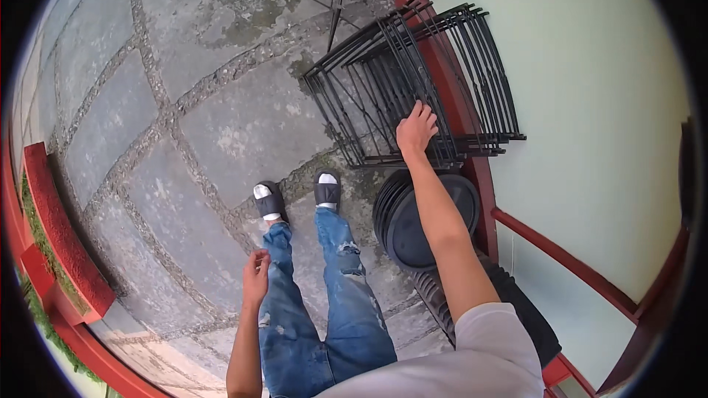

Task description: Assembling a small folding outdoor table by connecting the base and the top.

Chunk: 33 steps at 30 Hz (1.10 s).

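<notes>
My right hand (417, 131) reaches out over a row of black metal frames (383, 66), folded and leaning together against the wall. Its fingers are slightly apart at the near frames' bars; whether they touch the metal I cannot tell. Nothing shows in its grasp. My left hand (256, 276) hangs beside my left thigh, its fingers loosely bent and apart, holding nothing. Below my right forearm stands a stack of round black discs (428, 228), like table tops, on edge and partly hidden by the arm.
More dark stacked pieces (520, 309) lie along the wall beside my right shoulder. A pale green wall (582, 125) with red trim rises on the right. Thin black legs (335, 7) stand at the far end. Stone paving (243, 133) spreads underfoot; a red planter edge (63, 228) curves at left.
</notes>
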Motion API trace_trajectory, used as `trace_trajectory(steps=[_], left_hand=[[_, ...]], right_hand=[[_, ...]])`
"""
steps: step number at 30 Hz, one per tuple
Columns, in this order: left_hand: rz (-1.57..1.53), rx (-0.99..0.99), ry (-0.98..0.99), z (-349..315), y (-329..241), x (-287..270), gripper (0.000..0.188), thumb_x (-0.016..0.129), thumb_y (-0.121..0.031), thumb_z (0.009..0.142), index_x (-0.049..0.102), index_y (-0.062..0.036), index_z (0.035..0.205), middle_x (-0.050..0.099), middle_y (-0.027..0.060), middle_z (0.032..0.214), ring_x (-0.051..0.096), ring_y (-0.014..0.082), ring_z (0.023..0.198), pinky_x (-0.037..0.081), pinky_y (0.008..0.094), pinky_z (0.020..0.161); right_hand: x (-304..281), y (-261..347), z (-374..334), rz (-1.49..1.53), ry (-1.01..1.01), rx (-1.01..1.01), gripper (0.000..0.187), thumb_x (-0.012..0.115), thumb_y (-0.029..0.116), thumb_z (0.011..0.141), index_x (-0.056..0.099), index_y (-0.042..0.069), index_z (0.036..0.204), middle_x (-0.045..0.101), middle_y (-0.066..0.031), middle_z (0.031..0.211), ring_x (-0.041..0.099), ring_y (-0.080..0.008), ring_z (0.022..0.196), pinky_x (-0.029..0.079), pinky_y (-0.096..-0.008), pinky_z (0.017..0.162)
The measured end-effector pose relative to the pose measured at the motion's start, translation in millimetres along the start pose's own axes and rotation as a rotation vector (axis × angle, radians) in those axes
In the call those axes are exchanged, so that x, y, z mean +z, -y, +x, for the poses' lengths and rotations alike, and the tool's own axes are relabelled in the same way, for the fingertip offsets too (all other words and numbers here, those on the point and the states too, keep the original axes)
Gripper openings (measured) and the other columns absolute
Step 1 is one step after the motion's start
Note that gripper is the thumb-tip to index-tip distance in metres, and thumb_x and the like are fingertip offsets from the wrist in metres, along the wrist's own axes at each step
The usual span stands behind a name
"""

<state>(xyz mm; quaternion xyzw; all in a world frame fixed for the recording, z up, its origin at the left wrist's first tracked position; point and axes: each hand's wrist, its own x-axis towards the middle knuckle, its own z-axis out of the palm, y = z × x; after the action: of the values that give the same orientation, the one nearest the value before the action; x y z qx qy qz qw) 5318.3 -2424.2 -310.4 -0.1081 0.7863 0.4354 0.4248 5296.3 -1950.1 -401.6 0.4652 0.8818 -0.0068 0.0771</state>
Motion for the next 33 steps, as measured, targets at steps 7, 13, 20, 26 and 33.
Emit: trace_trajectory(steps=[7,13,20,26,33], left_hand=[[-0.145,0.019,0.120,15,-4,70,0.020,0.052,-0.015,0.092,0.054,-0.0019,0.107,0.059,0.0046,0.094,0.056,0.0125,0.084,0.043,0.0243,0.075],[-0.199,-0.022,0.077,16,-11,64,0.020,0.053,-0.014,0.091,0.055,-0.0020,0.106,0.060,0.0039,0.087,0.056,0.0117,0.080,0.045,0.0250,0.073],[-0.204,-0.025,-0.089,12,-30,-16,0.023,0.050,-0.022,0.092,0.054,-0.0062,0.109,0.059,0.0039,0.099,0.058,0.0127,0.087,0.045,0.0262,0.072],[-0.293,-0.251,-0.201,-12,40,-73,0.026,0.050,-0.026,0.091,0.052,-0.0090,0.110,0.059,0.0050,0.098,0.059,0.0155,0.084,0.046,0.0284,0.068],[-0.302,-0.707,-0.177,-58,119,-75,0.018,0.048,-0.023,0.091,0.052,-0.0100,0.103,0.059,0.0052,0.089,0.059,0.0153,0.069,0.045,0.0279,0.053]], right_hand=[[-3,-1,7,0.186,-0.081,0.038,0.044,0.060,0.013,0.077,0.043,0.008,0.117,0.041,-0.0084,0.124,0.038,-0.0291,0.114,0.032,-0.0487,0.086],[-14,-1,11,0.222,0.062,0.099,0.050,0.060,0.016,0.078,0.040,0.008,0.123,0.040,-0.0076,0.127,0.036,-0.0278,0.119,0.031,-0.0502,0.089],[-64,52,54,0.353,0.092,-0.158,0.048,0.057,0.026,0.084,0.041,0.011,0.127,0.039,-0.0118,0.123,0.039,-0.0311,0.115,0.032,-0.0510,0.091],[-103,148,161,0.723,-0.031,-0.379,0.031,0.059,0.028,0.083,0.058,0.005,0.104,0.054,-0.0157,0.103,0.054,-0.0313,0.099,0.043,-0.0369,0.085],[-129,195,263,0.743,-0.082,-0.264,0.031,0.061,0.027,0.082,0.061,0.000,0.098,0.061,-0.0156,0.097,0.059,-0.0306,0.091,0.046,-0.0382,0.080]])
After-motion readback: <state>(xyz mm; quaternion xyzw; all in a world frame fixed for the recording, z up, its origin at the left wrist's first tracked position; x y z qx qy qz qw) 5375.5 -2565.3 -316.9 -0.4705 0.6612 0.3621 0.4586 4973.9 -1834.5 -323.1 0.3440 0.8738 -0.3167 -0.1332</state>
